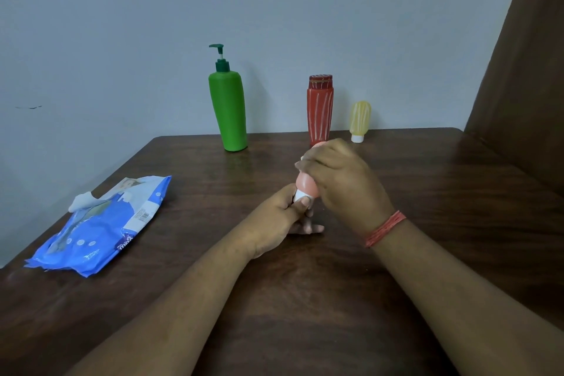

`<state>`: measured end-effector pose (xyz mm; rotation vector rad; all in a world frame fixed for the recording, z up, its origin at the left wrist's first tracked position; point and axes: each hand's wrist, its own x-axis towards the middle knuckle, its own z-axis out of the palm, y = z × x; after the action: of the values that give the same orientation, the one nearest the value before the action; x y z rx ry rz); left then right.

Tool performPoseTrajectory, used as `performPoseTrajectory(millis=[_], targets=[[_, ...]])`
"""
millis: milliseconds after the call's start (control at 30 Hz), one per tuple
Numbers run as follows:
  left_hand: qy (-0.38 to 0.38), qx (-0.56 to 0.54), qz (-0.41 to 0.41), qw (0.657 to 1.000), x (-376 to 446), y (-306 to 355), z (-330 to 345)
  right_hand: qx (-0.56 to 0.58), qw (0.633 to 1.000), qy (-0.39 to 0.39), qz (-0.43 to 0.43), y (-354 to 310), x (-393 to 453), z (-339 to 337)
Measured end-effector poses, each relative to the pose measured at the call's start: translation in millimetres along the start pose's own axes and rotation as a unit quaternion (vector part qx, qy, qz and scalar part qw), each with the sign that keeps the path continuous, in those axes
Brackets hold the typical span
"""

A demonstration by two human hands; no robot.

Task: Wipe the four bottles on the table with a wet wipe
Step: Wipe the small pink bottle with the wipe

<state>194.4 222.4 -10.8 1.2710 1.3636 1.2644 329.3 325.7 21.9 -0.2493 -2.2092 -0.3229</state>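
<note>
Head view: behind the pink bottle (306,187), near the wall, stand the green pump bottle (229,110), the red striped bottle (319,110) and the small yellow bottle (359,121). Left of it lies a blue wipes pack (100,229), one wipe poking out. The left hand (274,220) pinches the pink bottle's white cap; the right hand (341,183) wraps its top.

I see a plain bright green plastic pump bottle (229,110), a red bottle with thin pale vertical stripes (319,110), a small yellow bottle with pale stripes and a white cap (359,120), a pink squat bottle, white-capped (306,185), a blue-and-white wipes packet (103,226), a dark brown wood-grain table (427,253).
</note>
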Motion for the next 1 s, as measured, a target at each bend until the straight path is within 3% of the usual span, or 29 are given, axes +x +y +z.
performPoseTrajectory(millis=[233, 467, 667, 1000], targets=[[-0.006, -0.062, 0.006, 0.998, 2.2, -0.6, -5.2, -0.002, 0.989, 0.091, 0.116, 20.7, -3.5, -4.4], [0.021, -0.189, 0.011, 0.982, 1.7, 1.1, -10.9, 0.141, 0.971, 0.068, 0.183, -4.7, -8.8, 13.9], [-0.032, -0.174, -0.001, 0.984, 1.5, 0.9, -4.2, 0.248, 0.909, 0.143, 0.301, -1.5, -3.9, 5.9], [0.036, -0.25, 0.014, 0.967, -2.3, 5.9, -10.2, 0.352, 0.886, -0.024, 0.302, -10.3, -11.3, 12.2]])
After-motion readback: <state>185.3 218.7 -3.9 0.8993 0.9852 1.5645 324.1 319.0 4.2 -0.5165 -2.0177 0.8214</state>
